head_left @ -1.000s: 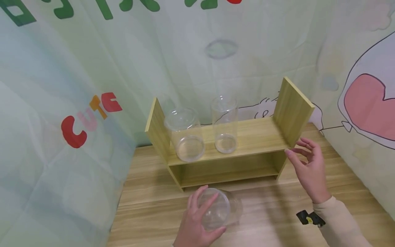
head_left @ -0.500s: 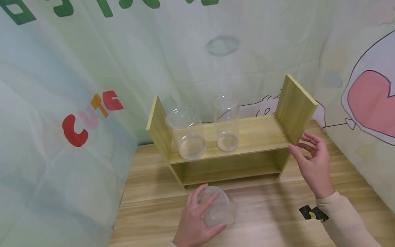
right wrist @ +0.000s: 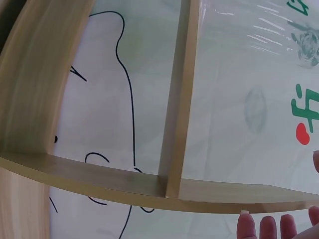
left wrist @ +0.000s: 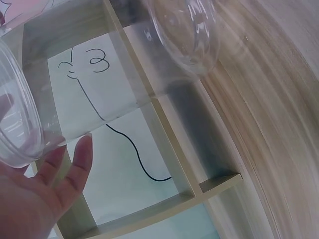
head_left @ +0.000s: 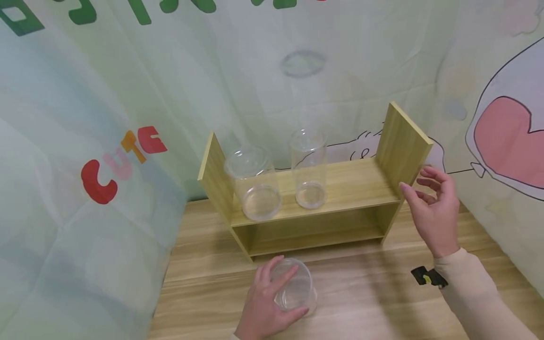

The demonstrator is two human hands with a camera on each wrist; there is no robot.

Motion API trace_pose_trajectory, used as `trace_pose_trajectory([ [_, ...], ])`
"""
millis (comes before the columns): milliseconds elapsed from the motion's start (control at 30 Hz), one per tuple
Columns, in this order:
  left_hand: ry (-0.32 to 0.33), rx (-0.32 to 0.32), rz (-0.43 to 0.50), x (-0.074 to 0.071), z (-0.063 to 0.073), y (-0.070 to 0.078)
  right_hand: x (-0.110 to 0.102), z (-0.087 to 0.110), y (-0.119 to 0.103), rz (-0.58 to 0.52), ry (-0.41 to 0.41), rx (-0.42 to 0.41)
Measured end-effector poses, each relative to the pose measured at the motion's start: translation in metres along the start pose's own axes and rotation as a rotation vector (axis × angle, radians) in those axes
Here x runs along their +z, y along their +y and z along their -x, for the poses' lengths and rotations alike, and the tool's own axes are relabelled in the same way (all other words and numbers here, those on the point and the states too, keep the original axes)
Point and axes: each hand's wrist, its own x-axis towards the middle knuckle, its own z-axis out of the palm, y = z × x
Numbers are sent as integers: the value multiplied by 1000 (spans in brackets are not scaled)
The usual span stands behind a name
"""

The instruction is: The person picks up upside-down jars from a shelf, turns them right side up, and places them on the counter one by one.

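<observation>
My left hand (head_left: 267, 300) holds a clear plastic jar (head_left: 313, 295) near the front of the table, thumb and fingers spread round its round lid (head_left: 293, 285). In the left wrist view the lid (left wrist: 22, 119) is at the left edge and the see-through body runs to the base (left wrist: 192, 37) at upper right. My right hand (head_left: 437, 212) is beside the right side panel (head_left: 403, 146) of a wooden shelf, with loosely bent fingers and the thumb tip overlapping the panel's front edge. The right wrist view has its fingertips (right wrist: 269, 226) just below that edge.
Two more clear jars stand on the upper board (head_left: 350, 189) of the shelf: a wide jar (head_left: 259, 189) at left and a tall narrow jar (head_left: 309, 165) beside it. The wood-grain table (head_left: 199, 283) meets printed cloth walls (head_left: 204, 85) at back and sides.
The jar in my left hand has tipped, so its body now shows less to the right of the lid. My right hand has moved slightly up along the shelf's side panel.
</observation>
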Motion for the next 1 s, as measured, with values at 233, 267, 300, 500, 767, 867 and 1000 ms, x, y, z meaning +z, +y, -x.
trace_pose_trajectory([
  [233,-26,-24,-22,1,1,-1,3,-13,-6,-63,55,-95],
  [267,-32,-28,-23,1,1,-1,4,-15,-7,-76,61,-109],
  [300,-38,-32,-24,1,1,-1,4,-17,-8,-84,64,-125],
  [500,-79,-59,-18,2,2,0,3,-34,-10,-143,36,-201],
  [767,-105,-76,-17,6,2,0,-7,-55,-5,-364,-148,-250],
  [867,-110,-88,-15,5,3,0,-9,-59,-4,-420,-229,-240],
  [1000,-112,-100,-8,5,4,-1,-14,-62,-4,-400,-301,-223],
])
